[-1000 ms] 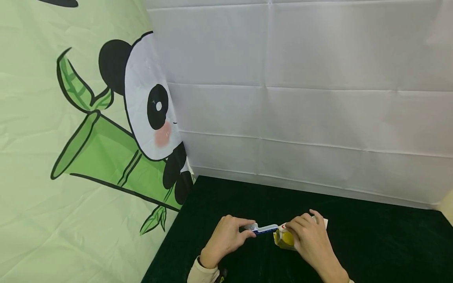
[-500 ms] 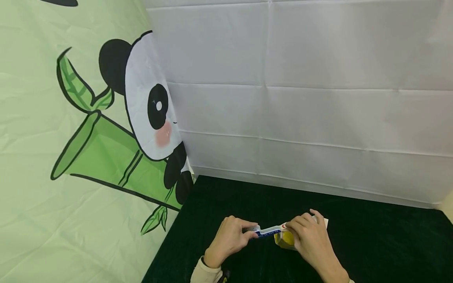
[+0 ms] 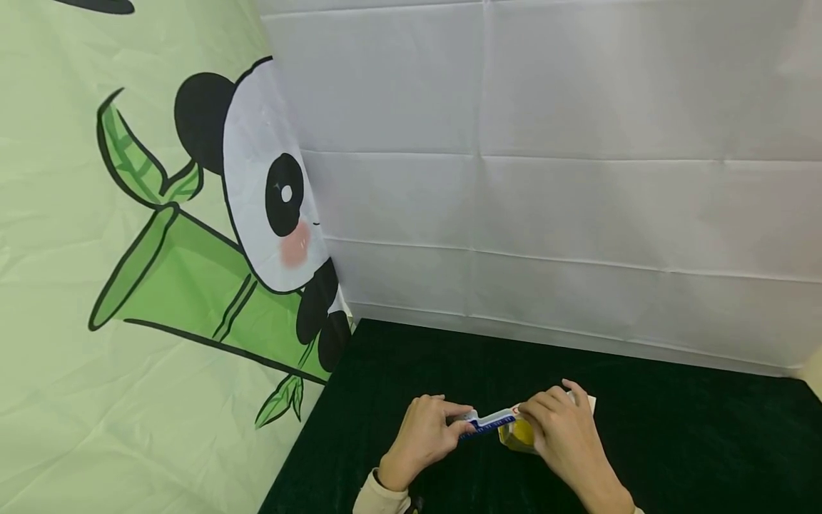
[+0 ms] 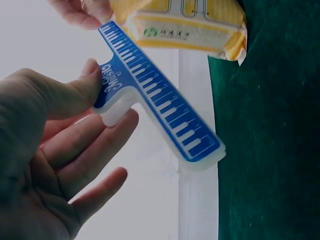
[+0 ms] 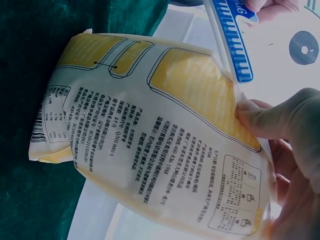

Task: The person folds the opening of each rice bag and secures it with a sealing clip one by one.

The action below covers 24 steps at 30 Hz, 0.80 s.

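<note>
My left hand pinches the handle of a blue and white clip printed with piano keys, thumb on top and a finger underneath. The clip's long bar slants across the left wrist view, its far end right at my right hand's fingertips. My right hand grips the gathered top edge of a yellow and white food packet, thumb on the near face. The packet is printed with rows of small characters and hangs out from the hand. In the right wrist view, one end of the clip overlaps the packet's edge.
Under the hands lies a dark green cloth-covered table. A white sheet hangs behind it, and a light green sheet with a panda print hangs on the left.
My left hand has moved a little to the right with the clip, bringing it closer to my right hand. The right hand and the packet have stayed in nearly the same place.
</note>
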Each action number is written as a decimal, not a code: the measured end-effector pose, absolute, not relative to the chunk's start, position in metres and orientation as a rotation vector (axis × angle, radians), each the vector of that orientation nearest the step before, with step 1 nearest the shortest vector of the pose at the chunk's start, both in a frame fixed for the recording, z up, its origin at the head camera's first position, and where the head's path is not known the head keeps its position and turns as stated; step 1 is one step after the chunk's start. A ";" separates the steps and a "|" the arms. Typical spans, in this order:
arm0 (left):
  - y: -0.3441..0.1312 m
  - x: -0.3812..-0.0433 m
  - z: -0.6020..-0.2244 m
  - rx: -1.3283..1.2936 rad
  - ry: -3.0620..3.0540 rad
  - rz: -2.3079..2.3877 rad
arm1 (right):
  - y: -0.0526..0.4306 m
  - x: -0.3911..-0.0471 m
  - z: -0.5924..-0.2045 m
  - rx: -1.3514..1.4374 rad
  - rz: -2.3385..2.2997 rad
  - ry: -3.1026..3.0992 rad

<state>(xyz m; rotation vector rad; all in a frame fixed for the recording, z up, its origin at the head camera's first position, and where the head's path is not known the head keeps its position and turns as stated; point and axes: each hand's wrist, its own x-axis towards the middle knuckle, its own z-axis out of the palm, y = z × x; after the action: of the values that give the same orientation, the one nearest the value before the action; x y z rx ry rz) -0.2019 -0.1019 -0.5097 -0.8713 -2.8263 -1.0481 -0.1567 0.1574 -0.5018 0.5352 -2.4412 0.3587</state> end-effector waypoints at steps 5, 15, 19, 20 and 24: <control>-0.096 -0.200 -0.511 -0.854 -2.813 -1.074 | 0.158 -0.156 -0.501 0.534 0.361 -2.463; -0.089 -0.197 -0.512 -0.841 -2.807 -1.058 | 0.158 -0.156 -0.501 0.528 0.361 -2.482; -0.088 -0.196 -0.513 -0.844 -2.822 -1.115 | 0.157 -0.157 -0.501 0.526 0.364 -2.496; -0.088 -0.196 -0.513 -0.844 -2.829 -1.129 | 0.157 -0.157 -0.501 0.524 0.364 -2.501; -0.087 -0.197 -0.513 -0.836 -2.851 -1.133 | 0.156 -0.157 -0.501 0.517 0.356 -2.521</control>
<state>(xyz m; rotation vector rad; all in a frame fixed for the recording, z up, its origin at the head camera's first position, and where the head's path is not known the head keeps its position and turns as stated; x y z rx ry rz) -0.1965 -0.0871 -0.5128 -0.8360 -2.8507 -1.1331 -0.1572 0.1564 -0.5009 0.5170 -2.5213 0.3559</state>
